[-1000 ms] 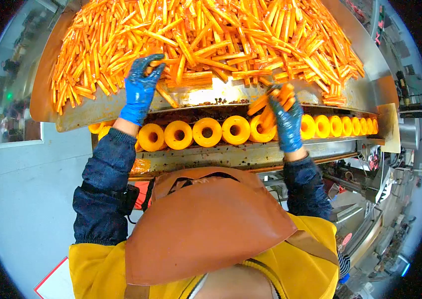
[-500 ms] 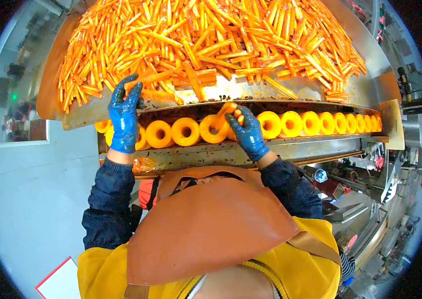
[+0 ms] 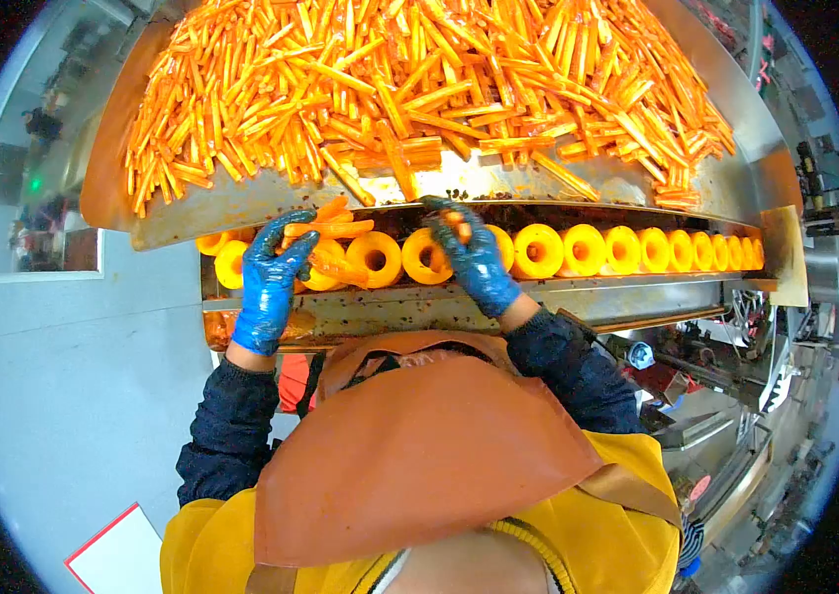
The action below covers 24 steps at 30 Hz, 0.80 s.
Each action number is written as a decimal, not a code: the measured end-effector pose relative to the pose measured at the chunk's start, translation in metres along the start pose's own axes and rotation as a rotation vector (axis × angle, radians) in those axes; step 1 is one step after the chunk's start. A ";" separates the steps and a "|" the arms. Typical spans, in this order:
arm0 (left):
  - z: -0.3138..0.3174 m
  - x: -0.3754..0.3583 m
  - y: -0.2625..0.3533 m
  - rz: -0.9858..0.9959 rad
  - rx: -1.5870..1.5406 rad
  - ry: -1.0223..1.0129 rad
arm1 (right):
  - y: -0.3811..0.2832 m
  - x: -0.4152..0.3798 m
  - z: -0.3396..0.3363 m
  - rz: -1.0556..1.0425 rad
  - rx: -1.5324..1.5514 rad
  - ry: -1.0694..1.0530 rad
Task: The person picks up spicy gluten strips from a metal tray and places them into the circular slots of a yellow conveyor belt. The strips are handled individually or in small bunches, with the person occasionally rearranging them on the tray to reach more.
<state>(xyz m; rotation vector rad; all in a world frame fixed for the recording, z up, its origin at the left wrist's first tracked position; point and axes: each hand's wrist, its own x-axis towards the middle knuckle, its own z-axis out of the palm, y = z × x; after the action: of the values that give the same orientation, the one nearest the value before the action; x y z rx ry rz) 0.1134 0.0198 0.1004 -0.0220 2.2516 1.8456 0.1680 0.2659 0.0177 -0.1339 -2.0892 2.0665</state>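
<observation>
My left hand (image 3: 273,282), in a stained blue glove, is closed round a few oily orange food sticks (image 3: 335,229) over the left part of a row of yellow ring-shaped funnels (image 3: 373,259). Below these sticks, more orange pieces or a glossy wrap lie over a funnel; I cannot make out which. My right hand (image 3: 479,261), gloved the same way, has its fingers curled round short orange stick ends (image 3: 461,228) beside a funnel near the middle. Its fingers partly hide the funnels there. Behind both hands, a large heap of orange sticks (image 3: 419,79) covers a sloped metal tray (image 3: 241,198).
A metal ledge (image 3: 538,297) with dark specks runs along the front of the funnels. An orange glossy packet (image 3: 286,322) lies near my left wrist. The row ends at a tan board (image 3: 786,255) on the right. Machinery (image 3: 682,371) stands beyond at the right.
My left hand has come down from the tray edge to the funnels with orange sticks. My right hand has shifted slightly left; the stick hanging over a funnel no longer shows there.
</observation>
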 end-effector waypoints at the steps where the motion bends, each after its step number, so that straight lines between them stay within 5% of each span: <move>1: 0.000 -0.001 0.002 0.002 0.004 0.002 | 0.013 0.002 0.005 -0.033 -0.152 -0.071; 9: -0.012 -0.005 -0.005 0.023 0.060 0.006 | -0.026 -0.003 -0.011 -0.103 -0.535 0.016; 10: -0.011 -0.006 -0.003 0.016 0.033 -0.004 | -0.019 -0.003 -0.001 -0.138 -0.180 0.043; 11: -0.009 -0.007 0.000 0.016 0.032 -0.004 | -0.016 -0.001 0.005 -0.157 -0.188 0.000; 14: -0.003 -0.008 0.007 0.036 0.044 -0.049 | 0.002 -0.001 0.012 0.055 -0.718 -0.240; 17: -0.003 -0.011 0.012 0.056 0.091 -0.077 | 0.000 -0.007 0.011 -0.171 -0.766 -0.220; 18: -0.001 -0.007 0.003 0.339 0.217 -0.092 | -0.011 -0.004 0.017 -0.292 -0.647 -0.201; 24: 0.016 -0.015 -0.002 0.386 0.322 -0.256 | -0.018 -0.002 0.048 -0.303 -0.451 -0.340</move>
<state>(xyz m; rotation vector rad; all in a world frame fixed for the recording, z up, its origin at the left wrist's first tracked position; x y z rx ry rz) 0.1306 0.0328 0.0989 0.7052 2.4544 1.5049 0.1619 0.2179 0.0354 0.4722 -2.5539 1.5027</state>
